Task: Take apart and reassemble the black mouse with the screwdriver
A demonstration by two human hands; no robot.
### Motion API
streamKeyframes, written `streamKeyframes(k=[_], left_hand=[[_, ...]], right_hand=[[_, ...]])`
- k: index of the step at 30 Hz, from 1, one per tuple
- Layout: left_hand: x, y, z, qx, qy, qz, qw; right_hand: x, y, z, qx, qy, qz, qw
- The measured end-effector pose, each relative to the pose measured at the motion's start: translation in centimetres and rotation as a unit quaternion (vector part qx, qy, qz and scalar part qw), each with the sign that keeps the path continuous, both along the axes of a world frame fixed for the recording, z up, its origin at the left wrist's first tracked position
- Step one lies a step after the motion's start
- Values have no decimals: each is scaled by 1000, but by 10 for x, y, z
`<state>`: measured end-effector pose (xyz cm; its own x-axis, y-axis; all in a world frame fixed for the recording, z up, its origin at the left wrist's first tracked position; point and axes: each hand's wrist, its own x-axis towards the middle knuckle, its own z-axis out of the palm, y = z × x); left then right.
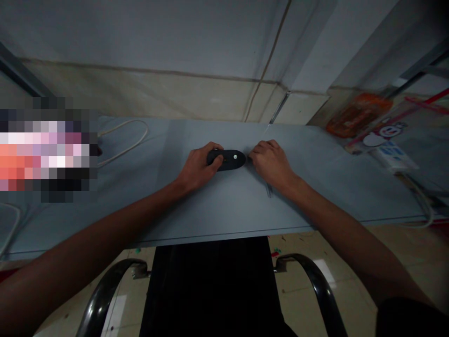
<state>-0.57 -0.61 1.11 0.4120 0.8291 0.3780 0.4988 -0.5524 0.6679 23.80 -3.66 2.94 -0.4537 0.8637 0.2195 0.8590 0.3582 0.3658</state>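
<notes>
My left hand (202,166) is closed around the left end of a black oval device (231,160), thumb on its upper face. The device is flat and long, with a small pale round spot near its right end; it could be a computer mouse turned over, but I cannot tell. My right hand (269,161) is just right of the device, its fingers curled together close to the device's tip. Whatever those fingers hold is hidden. A thin greyish object (268,191) shows on the table below my right hand, partly covered by it.
The blue-grey table (210,210) runs along a tiled wall. A white cable (142,135) loops at the left, beside a blurred-out patch. An orange packet (361,114) and a white power strip (394,157) are at the right. Chair armrests (317,281) flank my lap.
</notes>
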Motion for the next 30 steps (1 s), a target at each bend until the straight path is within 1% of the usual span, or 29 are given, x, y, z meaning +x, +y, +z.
streamKeyframes(k=[4,8,11,17,19,21,23,24,27,28,30], left_hand=[[0,-1,0,7,5,2,1000],[0,-1,1,0,6,-1,1000],[0,-1,1,-2,3,-3,1000],[0,-1,0,-3,6,0,1000],[0,-1,0,-3,8,0,1000],[0,-1,1,0,9,-2,1000],[1,-1,1,1,11,-5,1000],[1,-1,1,1,13,-8,1000],[1,-3,3,-3,21,-15,1000],[2,-3,3,-4,24,-16,1000],[2,-4,4,-6,27,-16,999]], right_hand=[[1,1,-4,28,14,7,1000],[3,4,-6,3,17,16,1000],[2,3,-5,-9,5,22,1000],[-6,-3,-2,7,-27,24,999],[-6,-3,-1,9,-21,24,999],[-2,-1,1,0,16,19,1000],[3,1,6,-21,98,28,995],[5,2,8,-34,153,41,987],[12,4,17,-69,311,91,944],[13,4,18,-80,345,100,930],[14,3,20,-105,384,114,910]])
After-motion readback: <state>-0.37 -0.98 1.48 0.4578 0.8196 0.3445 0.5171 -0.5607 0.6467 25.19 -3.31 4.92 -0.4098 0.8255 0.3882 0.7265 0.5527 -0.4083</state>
